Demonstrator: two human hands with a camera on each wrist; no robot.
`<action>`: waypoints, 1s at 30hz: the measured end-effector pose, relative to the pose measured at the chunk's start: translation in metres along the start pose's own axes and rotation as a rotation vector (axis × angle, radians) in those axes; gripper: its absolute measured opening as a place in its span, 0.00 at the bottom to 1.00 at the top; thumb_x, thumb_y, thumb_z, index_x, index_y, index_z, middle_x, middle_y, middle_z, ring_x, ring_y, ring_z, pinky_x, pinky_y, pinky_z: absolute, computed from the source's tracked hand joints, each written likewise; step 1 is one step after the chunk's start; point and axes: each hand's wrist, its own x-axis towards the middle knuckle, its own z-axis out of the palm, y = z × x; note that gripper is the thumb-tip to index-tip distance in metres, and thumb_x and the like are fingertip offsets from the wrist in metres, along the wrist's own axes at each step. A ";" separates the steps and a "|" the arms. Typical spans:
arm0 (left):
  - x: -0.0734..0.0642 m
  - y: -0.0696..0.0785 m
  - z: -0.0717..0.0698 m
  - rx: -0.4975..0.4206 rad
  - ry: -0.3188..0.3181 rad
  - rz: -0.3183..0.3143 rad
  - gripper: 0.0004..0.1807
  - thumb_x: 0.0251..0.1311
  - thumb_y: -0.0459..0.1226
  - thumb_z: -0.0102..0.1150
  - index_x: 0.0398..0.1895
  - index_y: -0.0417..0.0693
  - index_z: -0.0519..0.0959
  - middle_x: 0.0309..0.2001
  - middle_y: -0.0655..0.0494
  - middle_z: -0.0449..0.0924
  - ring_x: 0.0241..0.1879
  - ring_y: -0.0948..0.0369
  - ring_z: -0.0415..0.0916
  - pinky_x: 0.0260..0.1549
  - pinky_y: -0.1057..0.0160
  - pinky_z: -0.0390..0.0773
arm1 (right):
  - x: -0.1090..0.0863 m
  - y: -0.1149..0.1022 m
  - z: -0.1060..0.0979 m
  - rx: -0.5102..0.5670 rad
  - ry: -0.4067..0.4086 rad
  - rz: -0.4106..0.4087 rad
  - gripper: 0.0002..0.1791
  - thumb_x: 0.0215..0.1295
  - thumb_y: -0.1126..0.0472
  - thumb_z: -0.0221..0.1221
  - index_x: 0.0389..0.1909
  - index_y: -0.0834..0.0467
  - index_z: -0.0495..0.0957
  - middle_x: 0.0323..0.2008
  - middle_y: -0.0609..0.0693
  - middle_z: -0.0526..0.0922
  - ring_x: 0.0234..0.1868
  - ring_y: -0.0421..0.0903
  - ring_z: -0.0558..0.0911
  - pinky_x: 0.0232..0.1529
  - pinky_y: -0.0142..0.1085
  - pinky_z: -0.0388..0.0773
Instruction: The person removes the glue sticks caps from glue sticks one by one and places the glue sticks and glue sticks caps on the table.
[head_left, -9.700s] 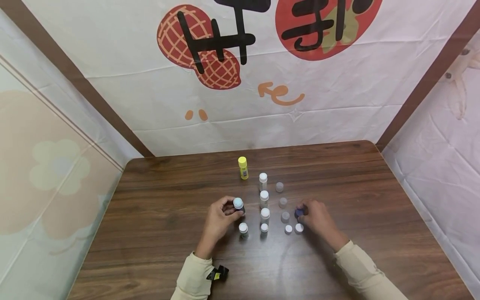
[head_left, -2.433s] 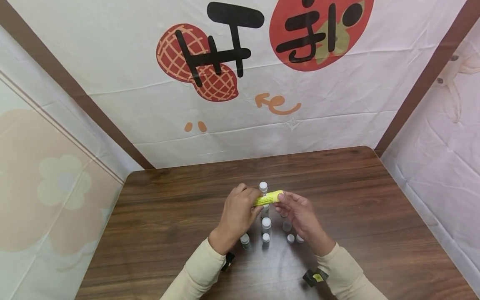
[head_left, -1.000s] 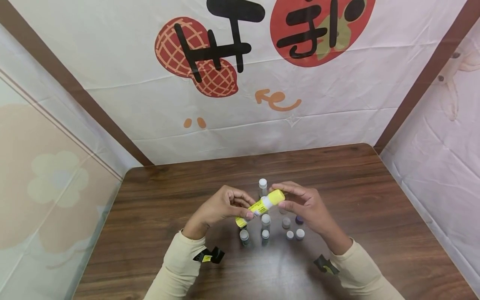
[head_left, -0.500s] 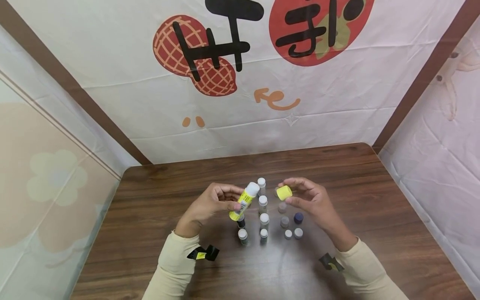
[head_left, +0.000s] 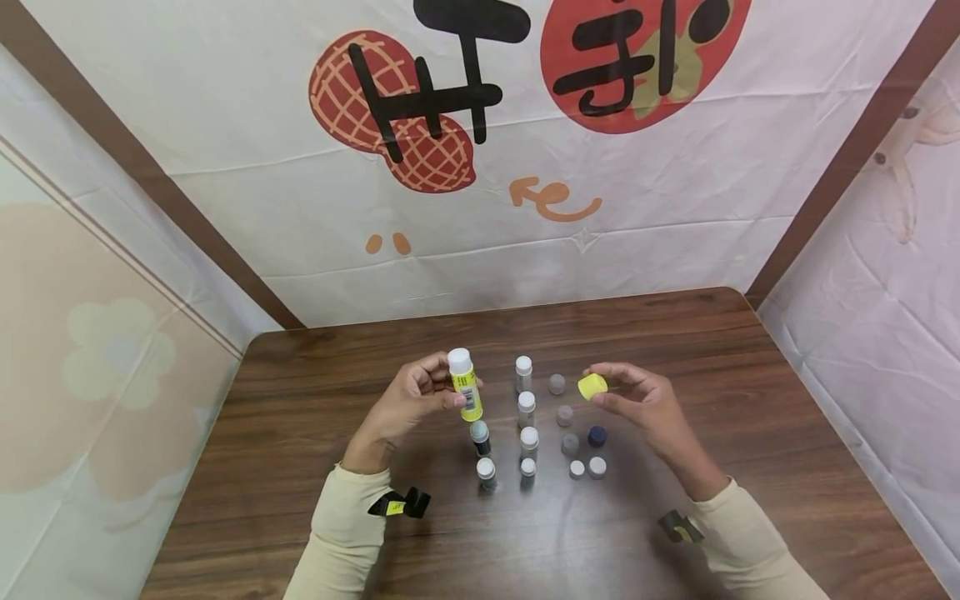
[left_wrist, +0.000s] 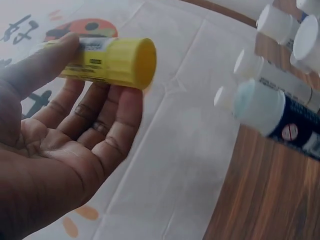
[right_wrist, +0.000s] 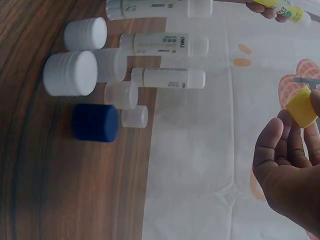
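My left hand [head_left: 408, 407] pinches a yellow glue stick [head_left: 468, 393] between thumb and fingers, nearly upright above the table, its white top bared. In the left wrist view the yellow base of the glue stick [left_wrist: 130, 62] faces right. Off to the right, my right hand [head_left: 654, 408] pinches the yellow cap [head_left: 592, 386] by its sides; the right wrist view also shows this cap [right_wrist: 301, 107]. Just below the left hand stand a dark blue glue stick [head_left: 480, 438] and a smaller glue stick [head_left: 487, 473], both uncapped.
A column of white glue sticks [head_left: 527, 408] stands uncapped mid-table. Right of it lie translucent caps [head_left: 565, 415], a dark blue cap [head_left: 597, 436] and two white caps [head_left: 597, 467]. The wooden table [head_left: 300, 467] meets a printed cloth wall [head_left: 315, 275] at the back.
The yellow cap has come off the glue stick. Since then my left hand has moved left, turning the stick more upright, while my right hand has carried the cap to the right.
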 end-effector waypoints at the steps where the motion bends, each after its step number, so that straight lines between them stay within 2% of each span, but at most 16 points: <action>1: 0.000 -0.002 -0.001 0.001 0.001 0.012 0.20 0.57 0.24 0.62 0.53 0.36 0.73 0.48 0.36 0.80 0.49 0.52 0.79 0.44 0.60 0.79 | 0.000 0.001 -0.001 -0.012 0.009 0.005 0.19 0.56 0.73 0.65 0.50 0.71 0.77 0.46 0.53 0.83 0.44 0.45 0.81 0.41 0.31 0.79; 6: -0.001 -0.010 -0.006 0.019 0.021 0.055 0.20 0.56 0.22 0.62 0.52 0.28 0.71 0.50 0.31 0.77 0.49 0.51 0.79 0.41 0.61 0.80 | 0.000 0.005 -0.004 -0.063 0.031 0.017 0.19 0.57 0.71 0.66 0.50 0.70 0.77 0.46 0.57 0.83 0.44 0.43 0.80 0.41 0.31 0.79; 9: -0.002 -0.015 -0.008 0.027 0.043 0.051 0.19 0.55 0.22 0.62 0.51 0.27 0.70 0.50 0.33 0.78 0.49 0.52 0.79 0.41 0.61 0.80 | 0.001 0.009 -0.005 -0.081 0.038 0.025 0.20 0.57 0.71 0.66 0.50 0.71 0.77 0.47 0.62 0.82 0.44 0.42 0.80 0.41 0.31 0.79; 13: -0.002 -0.024 -0.009 0.029 0.072 0.026 0.19 0.55 0.21 0.61 0.50 0.26 0.70 0.49 0.44 0.82 0.49 0.53 0.80 0.43 0.61 0.79 | 0.002 0.017 -0.006 -0.116 0.047 0.040 0.20 0.57 0.70 0.66 0.51 0.71 0.77 0.48 0.66 0.80 0.43 0.39 0.81 0.42 0.30 0.79; 16: -0.001 -0.030 -0.009 0.023 0.096 0.011 0.19 0.54 0.20 0.60 0.50 0.25 0.70 0.49 0.43 0.81 0.48 0.54 0.80 0.44 0.62 0.79 | 0.003 0.021 -0.005 -0.148 0.064 0.060 0.20 0.57 0.71 0.66 0.50 0.72 0.77 0.47 0.67 0.81 0.42 0.38 0.80 0.41 0.28 0.78; 17: -0.001 -0.032 -0.008 0.022 0.104 0.003 0.19 0.54 0.19 0.60 0.50 0.25 0.70 0.49 0.40 0.81 0.48 0.54 0.80 0.44 0.62 0.79 | 0.003 0.018 -0.003 -0.168 0.070 0.071 0.20 0.56 0.72 0.66 0.50 0.72 0.77 0.47 0.67 0.81 0.42 0.40 0.81 0.41 0.28 0.78; 21: -0.002 -0.042 -0.009 0.025 0.127 -0.023 0.20 0.53 0.19 0.59 0.50 0.24 0.70 0.51 0.29 0.76 0.48 0.54 0.79 0.45 0.63 0.78 | 0.004 0.022 0.002 -0.300 0.093 0.087 0.19 0.54 0.74 0.66 0.48 0.72 0.78 0.45 0.66 0.82 0.42 0.49 0.81 0.40 0.29 0.78; 23: -0.002 -0.047 -0.010 0.030 0.133 -0.030 0.20 0.53 0.18 0.59 0.50 0.24 0.70 0.51 0.30 0.76 0.48 0.55 0.79 0.45 0.63 0.78 | 0.005 0.031 0.002 -0.382 0.096 0.082 0.19 0.53 0.75 0.66 0.48 0.70 0.79 0.44 0.64 0.82 0.42 0.54 0.82 0.41 0.32 0.79; 27: -0.002 -0.053 -0.010 0.039 0.147 -0.037 0.19 0.53 0.17 0.59 0.50 0.22 0.70 0.48 0.39 0.81 0.47 0.57 0.80 0.45 0.64 0.79 | 0.009 0.052 0.000 -0.531 0.074 0.089 0.19 0.52 0.73 0.68 0.48 0.65 0.81 0.43 0.59 0.83 0.41 0.54 0.83 0.41 0.39 0.80; 30: -0.002 -0.054 -0.010 0.051 0.160 -0.045 0.19 0.52 0.17 0.59 0.49 0.23 0.71 0.48 0.36 0.80 0.45 0.59 0.80 0.43 0.65 0.79 | 0.010 0.056 -0.001 -0.602 0.044 0.118 0.20 0.53 0.72 0.67 0.49 0.64 0.81 0.43 0.58 0.83 0.39 0.53 0.83 0.40 0.42 0.81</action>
